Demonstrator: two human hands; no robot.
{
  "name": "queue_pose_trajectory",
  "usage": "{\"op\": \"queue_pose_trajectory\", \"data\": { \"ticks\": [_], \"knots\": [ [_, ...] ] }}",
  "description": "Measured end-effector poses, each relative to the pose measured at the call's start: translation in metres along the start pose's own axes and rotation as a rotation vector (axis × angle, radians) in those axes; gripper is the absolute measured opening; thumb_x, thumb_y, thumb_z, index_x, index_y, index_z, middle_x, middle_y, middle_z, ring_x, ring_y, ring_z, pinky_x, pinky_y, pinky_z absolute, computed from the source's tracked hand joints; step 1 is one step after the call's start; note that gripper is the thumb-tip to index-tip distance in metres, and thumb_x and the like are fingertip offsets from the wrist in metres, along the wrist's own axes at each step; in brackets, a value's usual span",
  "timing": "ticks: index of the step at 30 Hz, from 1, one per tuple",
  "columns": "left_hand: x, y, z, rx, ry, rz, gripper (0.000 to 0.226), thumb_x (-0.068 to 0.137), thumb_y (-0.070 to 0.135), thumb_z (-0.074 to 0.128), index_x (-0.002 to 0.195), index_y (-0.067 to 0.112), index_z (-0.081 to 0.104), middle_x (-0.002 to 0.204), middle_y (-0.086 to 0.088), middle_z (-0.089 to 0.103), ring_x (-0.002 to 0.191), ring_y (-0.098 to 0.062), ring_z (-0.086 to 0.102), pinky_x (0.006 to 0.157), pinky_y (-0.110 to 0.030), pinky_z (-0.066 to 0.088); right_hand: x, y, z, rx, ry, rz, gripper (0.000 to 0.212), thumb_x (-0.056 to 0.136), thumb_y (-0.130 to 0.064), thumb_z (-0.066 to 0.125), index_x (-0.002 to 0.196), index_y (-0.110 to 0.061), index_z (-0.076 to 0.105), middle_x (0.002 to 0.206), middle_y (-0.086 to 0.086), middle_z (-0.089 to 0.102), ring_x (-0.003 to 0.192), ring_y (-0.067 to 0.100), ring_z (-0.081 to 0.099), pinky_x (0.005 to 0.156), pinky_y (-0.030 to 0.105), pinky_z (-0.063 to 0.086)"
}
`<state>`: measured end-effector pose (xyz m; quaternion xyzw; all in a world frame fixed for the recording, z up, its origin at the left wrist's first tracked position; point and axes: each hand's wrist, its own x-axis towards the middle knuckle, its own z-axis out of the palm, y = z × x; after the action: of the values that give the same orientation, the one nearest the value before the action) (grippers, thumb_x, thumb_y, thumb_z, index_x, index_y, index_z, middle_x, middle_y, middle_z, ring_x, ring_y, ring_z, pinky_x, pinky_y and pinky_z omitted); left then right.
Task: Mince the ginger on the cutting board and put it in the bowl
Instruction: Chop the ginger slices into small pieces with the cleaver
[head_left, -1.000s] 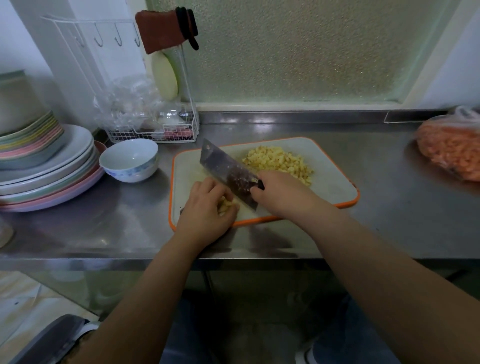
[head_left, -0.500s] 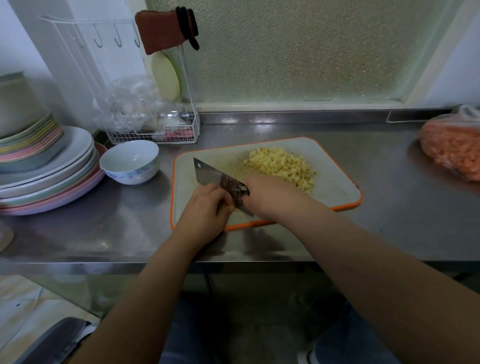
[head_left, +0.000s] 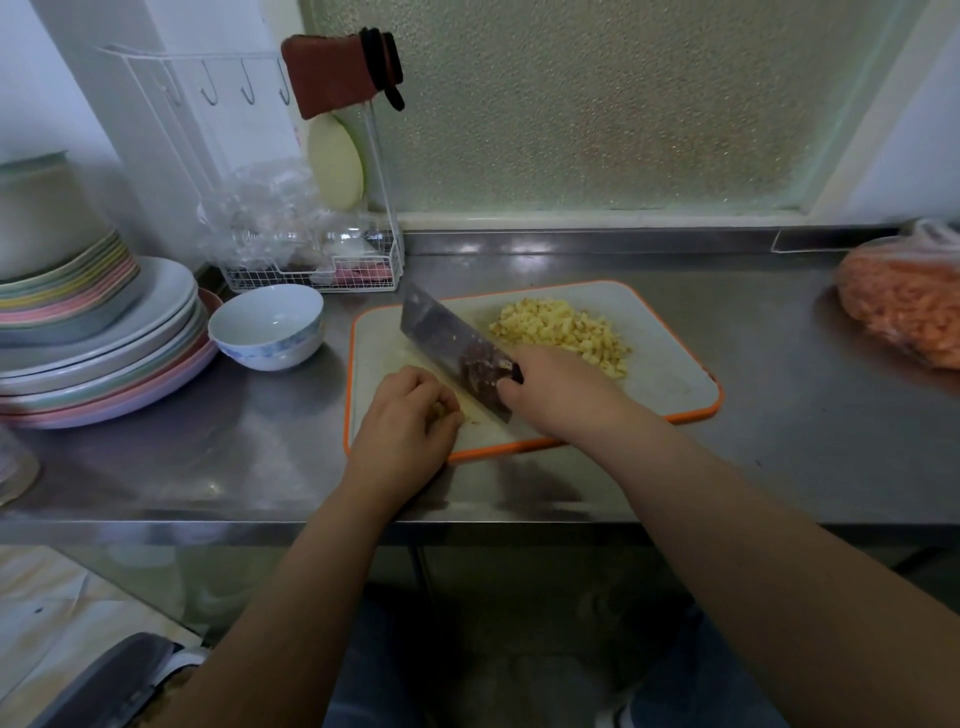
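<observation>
The right hand grips the cleaver by its handle, blade tilted over the cutting board. The left hand curls its fingers around a small piece of ginger at the board's near left. A pile of minced ginger lies at the board's far side. The white bowl, left of the board, holds nothing visible. A wire basket behind it holds crumpled plastic.
</observation>
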<state>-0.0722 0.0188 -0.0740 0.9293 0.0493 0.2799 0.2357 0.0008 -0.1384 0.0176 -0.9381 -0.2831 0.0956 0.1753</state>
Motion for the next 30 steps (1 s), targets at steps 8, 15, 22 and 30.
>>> {"op": "queue_pose_trajectory", "data": {
  "ticks": [8,15,22,30],
  "knots": [
    [0.003,-0.003,0.002,-0.005,-0.046,-0.016,0.009,0.081,0.015,0.067,0.082,0.020,0.059,0.084,0.008,0.049,0.085,-0.015,0.046,0.072,-0.024,0.033,-0.004,-0.015,0.011,-0.128,-0.019,-0.018,0.007,0.095,-0.022,0.045,0.097,-0.019,0.051,0.089,0.003,0.051,0.079,0.026,0.049,0.063,0.031,0.038],
    [0.005,-0.003,0.002,0.006,-0.051,-0.016,0.008,0.079,0.012,0.069,0.081,0.015,0.062,0.084,0.006,0.049,0.083,-0.014,0.044,0.069,-0.023,0.030,0.002,-0.026,0.020,-0.199,-0.025,-0.023,0.023,0.099,-0.017,0.042,0.116,-0.012,0.055,0.116,0.009,0.058,0.103,0.029,0.057,0.069,0.030,0.035],
    [0.002,-0.001,-0.002,-0.021,-0.047,-0.019,0.007,0.081,0.014,0.068,0.080,0.017,0.061,0.087,0.002,0.055,0.087,-0.019,0.051,0.075,-0.028,0.039,0.012,-0.007,0.009,0.013,-0.049,0.038,0.027,0.093,-0.022,0.049,0.115,-0.012,0.060,0.116,0.016,0.062,0.103,0.033,0.058,0.071,0.026,0.036],
    [-0.002,-0.001,-0.004,0.014,-0.014,-0.010,0.010,0.083,0.011,0.065,0.083,0.018,0.059,0.087,0.001,0.053,0.088,-0.020,0.048,0.075,-0.022,0.031,-0.008,-0.015,0.006,-0.040,0.015,-0.045,0.026,0.094,-0.027,0.046,0.111,-0.012,0.058,0.110,0.013,0.061,0.098,0.032,0.058,0.069,0.029,0.036]
  ]
}}
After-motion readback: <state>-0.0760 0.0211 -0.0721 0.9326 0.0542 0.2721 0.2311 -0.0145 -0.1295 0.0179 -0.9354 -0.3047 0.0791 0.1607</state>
